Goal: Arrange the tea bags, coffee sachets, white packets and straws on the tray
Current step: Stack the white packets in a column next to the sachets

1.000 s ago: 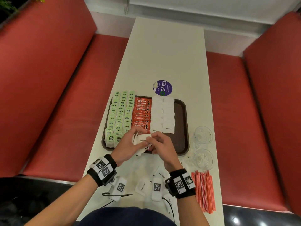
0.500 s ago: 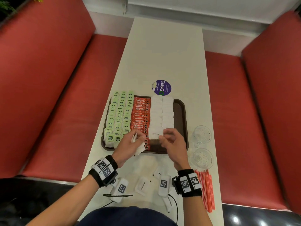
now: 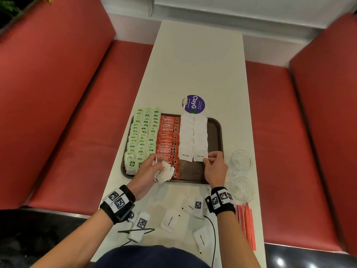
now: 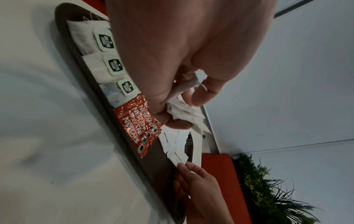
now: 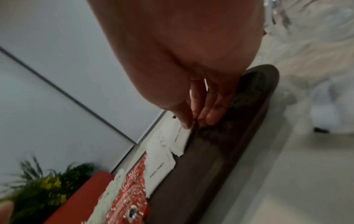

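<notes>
On the brown tray (image 3: 214, 132) lie columns of green tea bags (image 3: 143, 136), red coffee sachets (image 3: 169, 141) and two columns of white packets (image 3: 193, 132). My left hand (image 3: 157, 163) hovers over the tray's near left part and grips a bunch of white packets (image 3: 164, 172), which also show in the left wrist view (image 4: 182, 112). My right hand (image 3: 209, 159) pinches the nearest white packet (image 3: 201, 156) at the near end of the right column; its fingertips (image 5: 186, 125) sit on the packet's corner. The red straws (image 3: 246, 226) lie on the table at the right.
Loose white packets (image 3: 170, 219) lie on the table between my wrists and my body. Two glass cups (image 3: 241, 161) stand right of the tray. A purple round sticker (image 3: 193, 104) sits beyond the tray. Red benches flank the table.
My right hand has left the bunch with one white packet and carried it right and forward to the near end of the right column. My left hand stayed put with the bunch.
</notes>
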Motion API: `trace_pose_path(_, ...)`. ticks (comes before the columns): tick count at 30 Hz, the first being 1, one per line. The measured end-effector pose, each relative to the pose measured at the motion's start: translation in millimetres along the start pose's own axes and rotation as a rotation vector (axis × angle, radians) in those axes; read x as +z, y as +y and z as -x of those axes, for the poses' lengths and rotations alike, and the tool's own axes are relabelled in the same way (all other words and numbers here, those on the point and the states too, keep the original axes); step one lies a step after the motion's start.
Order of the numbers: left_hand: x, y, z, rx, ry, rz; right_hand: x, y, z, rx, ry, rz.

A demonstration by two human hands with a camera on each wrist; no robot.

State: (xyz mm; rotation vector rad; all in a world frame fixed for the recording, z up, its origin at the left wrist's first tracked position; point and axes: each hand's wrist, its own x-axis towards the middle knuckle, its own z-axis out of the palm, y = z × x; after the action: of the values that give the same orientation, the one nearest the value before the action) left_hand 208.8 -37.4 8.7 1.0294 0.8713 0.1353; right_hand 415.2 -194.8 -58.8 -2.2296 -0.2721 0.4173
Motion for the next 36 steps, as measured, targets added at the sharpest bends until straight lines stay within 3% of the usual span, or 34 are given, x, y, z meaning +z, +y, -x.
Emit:
trace_pose_path(6, -1, -2, -2, 0.085, -0.034, -0.064, 6, -6, 1, -0.050, 0.039, 0.217)
trace_pose_path(10, 2, -1, -1, 0.156, -0.043, -0.074, 1, -23, 12, -0.103, 0.064, 0.199)
trace_pose_path(12, 2, -2, -1, 0.203, -0.056, -0.126, -7, -42, 23, -0.116, -0.030, 0.048)
trace_pose_path(14, 2, -2, -2, 0.233, -0.076, -0.178, -15, -63, 39, -0.081, -0.212, -0.110)
trace_pose_path(17, 1, -4, -3, 0.262, -0.109, -0.286, -20, -74, 58, -0.053, -0.503, -0.190)
trace_pose_path(19, 3, -6, -3, 0.288, -0.112, -0.339, -21, -70, 64, -0.050, -0.581, -0.237)
trace_pose_path(24, 2, -8, -2, 0.258, -0.095, -0.379, -25, -59, 71, 0.006, -0.506, -0.473)
trace_pose_path(29, 0, -12, -4, 0.273, -0.047, -0.397, -30, -49, 69, 0.006, -0.486, -0.350)
trace_pose_path(32, -1, -12, -3, 0.235, 0.000, -0.281, -26, -35, 59, 0.026, -0.311, -0.311)
trace_pose_path(36, -5, -9, 3, 0.082, -0.014, -0.042, -8, -13, 42, 0.025, -0.134, -0.181)
